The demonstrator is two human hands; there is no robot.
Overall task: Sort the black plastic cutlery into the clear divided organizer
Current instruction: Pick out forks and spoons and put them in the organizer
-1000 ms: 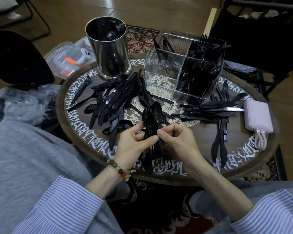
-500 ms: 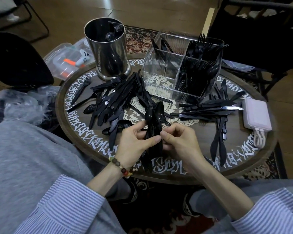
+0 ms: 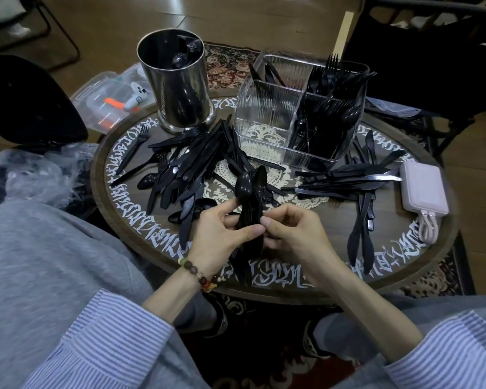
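My left hand [image 3: 222, 234] grips a bundle of black plastic spoons [image 3: 250, 192] by the handles, bowls pointing away from me. My right hand [image 3: 292, 234] pinches the same bundle from the right side, fingers curled. The clear divided organizer [image 3: 267, 127] stands behind them; its right compartment is packed with black forks [image 3: 328, 108], its near left compartment shows only the doily through the bottom. A loose heap of black cutlery [image 3: 185, 169] lies left of the bundle, and another group of knives [image 3: 348, 183] lies to the right.
A steel cylinder [image 3: 177, 88] with a few utensils stands at the back left of the round wooden table [image 3: 118, 209]. A pale pink power bank [image 3: 421, 189] with a cable sits at the right edge. A plastic box [image 3: 107, 105] and crumpled plastic bags [image 3: 40, 175] lie to the left.
Both hands stay on the spoon bundle; the fingers have shifted slightly along the handles and the right thumb has drawn closer to the left fingertips.
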